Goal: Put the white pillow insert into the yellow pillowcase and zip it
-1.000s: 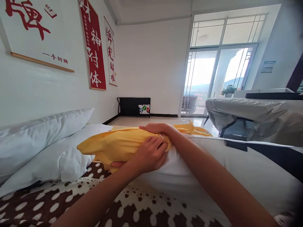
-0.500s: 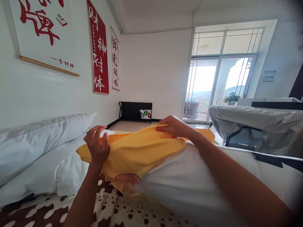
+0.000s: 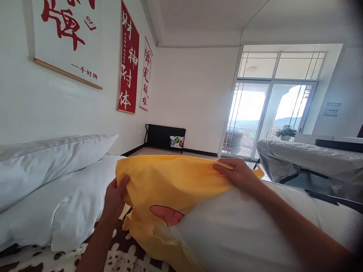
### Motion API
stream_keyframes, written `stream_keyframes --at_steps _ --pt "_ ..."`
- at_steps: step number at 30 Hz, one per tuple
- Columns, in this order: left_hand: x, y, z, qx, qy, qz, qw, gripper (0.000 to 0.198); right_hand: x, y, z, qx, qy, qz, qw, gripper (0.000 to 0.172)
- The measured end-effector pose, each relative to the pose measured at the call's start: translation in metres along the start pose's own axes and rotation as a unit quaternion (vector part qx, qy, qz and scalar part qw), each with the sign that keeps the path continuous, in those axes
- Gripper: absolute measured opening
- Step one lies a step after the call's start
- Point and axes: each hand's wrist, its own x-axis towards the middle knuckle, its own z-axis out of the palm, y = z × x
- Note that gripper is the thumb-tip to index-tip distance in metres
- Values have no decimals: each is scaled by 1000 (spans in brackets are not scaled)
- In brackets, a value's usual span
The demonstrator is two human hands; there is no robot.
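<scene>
A yellow pillowcase [image 3: 170, 185] with a pink cartoon print is drawn over one end of a white pillow [image 3: 235, 226] that lies across the bed in front of me. My left hand [image 3: 115, 198] pinches the case's near left edge between thumb and fingers. My right hand [image 3: 238, 174] is closed on the far top edge of the case, and its forearm rests along the pillow.
Two white pillows [image 3: 51, 189] lie against the wall at left on a brown and white spotted blanket [image 3: 124, 257]. A table under a grey cover [image 3: 309, 162] stands at right. A black low stand [image 3: 166, 136] sits by the far wall, next to glass balcony doors [image 3: 266, 117].
My left hand left the middle of the case, went to its left edge and now grips it. Both hands have spread the yellow cloth wider over the pillow. My view has tilted up.
</scene>
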Motion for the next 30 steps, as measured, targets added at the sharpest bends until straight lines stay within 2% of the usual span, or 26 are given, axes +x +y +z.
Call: stream_keyframes --at_steps 3,6,7,8,11,12,15,16,18,19,20,23,26,28,30 --pt "-12 13 5 -30 67 82 994 40 -6 -2 -20 -66 52 -10 996 37" --pt "-28 29 4 -31 64 133 989 35 -15 -2 -34 -108 186 -5 977 35" --pt "-33 33 4 -24 61 143 988 34 -18 -2 -36 -119 212 -9 970 35" --pt "-38 37 4 -13 61 149 987 33 -21 -2 -36 -137 208 -17 968 34" --pt "-46 44 5 -10 81 152 985 32 -28 -5 -32 -209 122 -50 969 37" --pt "-46 46 6 -26 86 151 985 32 -30 -6 -32 -224 129 -51 965 37" --pt "-44 49 4 -83 81 147 982 36 -30 -10 -31 -239 217 -29 946 36" --pt "-43 49 3 -87 77 143 983 35 -29 -11 -30 -253 196 -35 947 36" --pt "-44 50 1 -78 69 135 985 31 -23 -14 -26 -304 84 -71 946 38" --pt "-45 50 0 -76 62 134 986 28 -19 -16 -23 -332 35 -85 939 38" --pt "-45 50 0 -76 53 134 987 27 -15 -20 -18 -360 12 -87 929 36" --pt "-47 48 0 -102 21 133 986 28 -5 -43 2 -415 41 -59 907 26" --pt "-47 46 3 -128 1 114 985 33 4 -79 34 -361 14 -118 925 41" --pt "-46 45 4 -138 -2 104 985 35 10 -104 61 -290 -59 -189 936 49" --pt "-45 45 3 -137 10 101 985 36 16 -122 88 -243 -126 -235 933 54"
